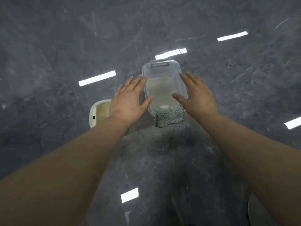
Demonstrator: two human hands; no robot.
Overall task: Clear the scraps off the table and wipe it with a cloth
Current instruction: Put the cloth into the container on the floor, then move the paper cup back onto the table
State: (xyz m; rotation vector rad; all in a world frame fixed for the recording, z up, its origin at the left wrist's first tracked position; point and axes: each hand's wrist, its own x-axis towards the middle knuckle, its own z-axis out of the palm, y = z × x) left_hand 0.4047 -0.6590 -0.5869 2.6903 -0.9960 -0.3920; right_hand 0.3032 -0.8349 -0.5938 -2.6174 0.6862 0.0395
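A clear plastic bin (160, 67) stands on the dark grey marbled table (65, 46), with a pale beige bottom showing inside. A green knitted cloth (169, 116) hangs over the bin's near rim. My left hand (128, 98) hovers with fingers spread beside the bin's left wall. On the other side, my right hand (197, 97) is spread just as flat by the bin's right wall. Neither hand holds anything. Whether the fingers touch the bin cannot be told.
A small cream-white container (97, 113) sits left of the bin, partly hidden under my left wrist. Bright strip-light reflections dot the glossy table. A tiny pale scrap (3, 106) lies at the far left edge.
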